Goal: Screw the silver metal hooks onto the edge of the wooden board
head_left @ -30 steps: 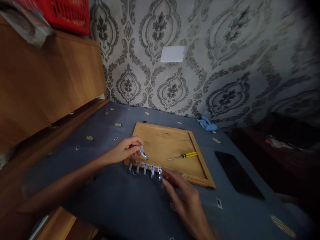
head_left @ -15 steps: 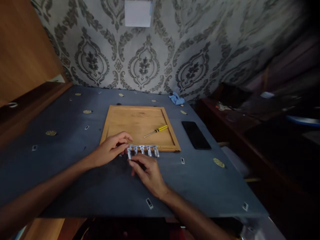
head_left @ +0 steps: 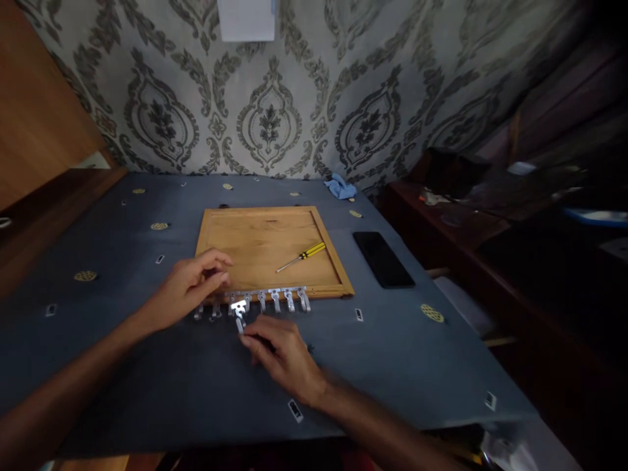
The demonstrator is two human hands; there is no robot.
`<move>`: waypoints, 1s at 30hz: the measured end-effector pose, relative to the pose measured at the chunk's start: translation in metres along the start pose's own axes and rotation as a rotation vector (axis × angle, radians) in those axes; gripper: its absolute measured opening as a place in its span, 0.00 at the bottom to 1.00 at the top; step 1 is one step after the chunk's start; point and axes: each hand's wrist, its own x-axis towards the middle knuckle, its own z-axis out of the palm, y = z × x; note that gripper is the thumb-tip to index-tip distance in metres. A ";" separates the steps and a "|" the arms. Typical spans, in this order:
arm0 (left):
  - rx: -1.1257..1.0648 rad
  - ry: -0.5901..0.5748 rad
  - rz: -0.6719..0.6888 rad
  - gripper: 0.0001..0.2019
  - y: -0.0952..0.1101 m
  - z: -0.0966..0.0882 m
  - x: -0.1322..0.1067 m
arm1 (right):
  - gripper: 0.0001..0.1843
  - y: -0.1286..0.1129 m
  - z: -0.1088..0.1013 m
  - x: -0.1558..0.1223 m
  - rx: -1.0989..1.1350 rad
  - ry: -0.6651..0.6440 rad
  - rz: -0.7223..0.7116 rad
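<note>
A: Bench (head_left: 147, 366), dark cloth cover, dim light. Wooden panel (head_left: 265, 239) lies flat mid-bench, with a phone (head_left: 383, 258) just beside its right edge.

B: Hands?

A: Left hand (head_left: 189, 288) is loosely curled and holds nothing, its fingertips at the left end of the bracket row. Right hand (head_left: 282, 353) is low on the cloth, fingers stretched forward.

B: Smaller items?

A: Screwdriver (head_left: 301, 256) rests on the panel, apart from both hands. Metal brackets (head_left: 275, 299) stand in a line along the panel's near edge. One loose bracket (head_left: 239, 324) sits at the right fingertips. It's too dark to tell whether it is pinched or only touched.

B: Risks?

A: As I judge it, the row is the weak spot. The brackets sit close together, so a knuckle or wrist brushing through would likely scatter them. The loose one is small and bright on dark cloth, and a poor pinch could flick it toward the bench's near edge. A sweep of the right forearm could nudge the phone.
</note>
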 end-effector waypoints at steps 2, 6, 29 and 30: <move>0.080 0.113 0.006 0.12 -0.009 -0.018 0.005 | 0.14 0.002 0.001 -0.001 -0.021 -0.040 -0.036; -0.144 0.490 -0.095 0.10 -0.034 -0.071 0.017 | 0.14 0.006 0.002 -0.003 -0.054 -0.096 -0.069; 0.121 -0.374 0.316 0.10 0.042 0.050 0.076 | 0.13 -0.005 -0.044 -0.051 -0.215 0.072 -0.061; 0.124 -0.382 0.317 0.10 0.044 0.053 0.077 | 0.12 -0.004 -0.050 -0.056 -0.176 0.154 -0.008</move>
